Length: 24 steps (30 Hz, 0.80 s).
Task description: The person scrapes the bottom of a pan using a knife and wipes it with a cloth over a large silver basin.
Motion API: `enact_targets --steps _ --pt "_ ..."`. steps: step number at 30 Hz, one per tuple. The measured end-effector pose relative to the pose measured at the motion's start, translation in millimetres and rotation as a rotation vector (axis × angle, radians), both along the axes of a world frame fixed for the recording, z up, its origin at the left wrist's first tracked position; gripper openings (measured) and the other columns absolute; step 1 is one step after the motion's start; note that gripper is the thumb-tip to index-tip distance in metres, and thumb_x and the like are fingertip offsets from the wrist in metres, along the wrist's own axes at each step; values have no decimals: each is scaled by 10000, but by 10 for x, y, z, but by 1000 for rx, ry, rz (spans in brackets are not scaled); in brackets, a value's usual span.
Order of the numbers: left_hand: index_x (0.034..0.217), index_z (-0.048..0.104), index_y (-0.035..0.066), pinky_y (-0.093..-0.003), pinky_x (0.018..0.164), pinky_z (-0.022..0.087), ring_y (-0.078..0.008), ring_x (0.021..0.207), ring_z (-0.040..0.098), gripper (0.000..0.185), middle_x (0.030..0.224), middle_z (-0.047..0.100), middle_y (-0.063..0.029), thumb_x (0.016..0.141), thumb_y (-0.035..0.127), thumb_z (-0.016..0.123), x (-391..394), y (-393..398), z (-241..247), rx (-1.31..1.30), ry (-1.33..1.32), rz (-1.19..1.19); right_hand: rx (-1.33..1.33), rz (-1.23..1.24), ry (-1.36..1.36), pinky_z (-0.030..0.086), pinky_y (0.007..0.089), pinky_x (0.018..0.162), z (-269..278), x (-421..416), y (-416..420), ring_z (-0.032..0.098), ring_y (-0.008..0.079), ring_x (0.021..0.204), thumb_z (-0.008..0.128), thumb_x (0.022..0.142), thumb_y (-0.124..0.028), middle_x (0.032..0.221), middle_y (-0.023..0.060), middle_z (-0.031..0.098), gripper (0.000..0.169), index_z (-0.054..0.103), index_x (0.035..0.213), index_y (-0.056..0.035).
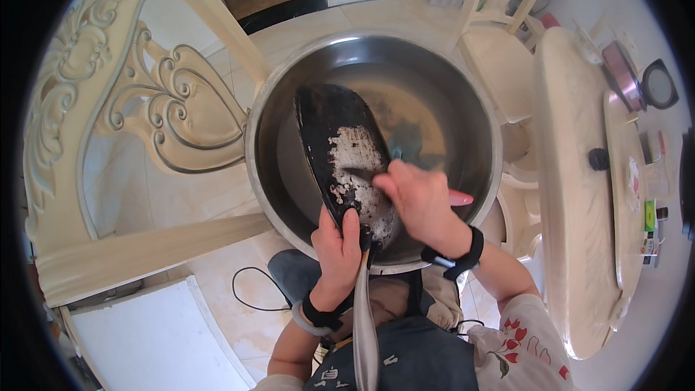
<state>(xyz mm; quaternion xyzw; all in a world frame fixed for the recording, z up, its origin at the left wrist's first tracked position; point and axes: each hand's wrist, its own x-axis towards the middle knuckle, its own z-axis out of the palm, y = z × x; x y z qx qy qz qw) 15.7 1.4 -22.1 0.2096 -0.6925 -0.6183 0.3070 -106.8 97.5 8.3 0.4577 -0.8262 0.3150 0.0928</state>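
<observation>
My left hand (pixel 339 250) grips the rim of a blackened frying pan (pixel 320 125) near its base. The pan is tilted on its side over a large round metal basin (pixel 483 119), and its metal handle (pixel 365 331) points down towards my lap. Dark crust covers much of the pan's outside, with a scraped patch of bare metal in the middle. My right hand (pixel 415 201) is closed around a tool with a reddish handle end (pixel 460 198); its dark, blurred blade lies against the bare patch. A blue-green cloth or similar soft thing (pixel 407 144) lies in shallow cloudy water in the basin.
A carved cream chair back (pixel 190 103) stands close on the left. On the right are a cream chair (pixel 497 65) and a long table (pixel 575 201) bearing a pink pot (pixel 623 76) and small boxes. A white panel (pixel 152 336) is at lower left. A black cable (pixel 239 298) loops on the floor.
</observation>
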Motion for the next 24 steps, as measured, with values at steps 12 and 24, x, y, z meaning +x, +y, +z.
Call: enact_targets --steps 12,24 --pt "1188 511 -56 -272 691 481 -113 775 600 294 890 666 -118 972 132 442 15 -17 -22 26 38 21 34 88 27 417 363 402 -95 248 167 561 249 475 668 836 -280 575 76 503 307 480 713 -71" --pt "1226 497 -44 -261 794 444 -128 904 543 337 1033 613 -83 995 170 376 55 -15 25 51 -44 -33 -35 10 55 412 348 398 -132 276 131 534 257 450 680 827 -256 558 69 480 319 462 679 -76"
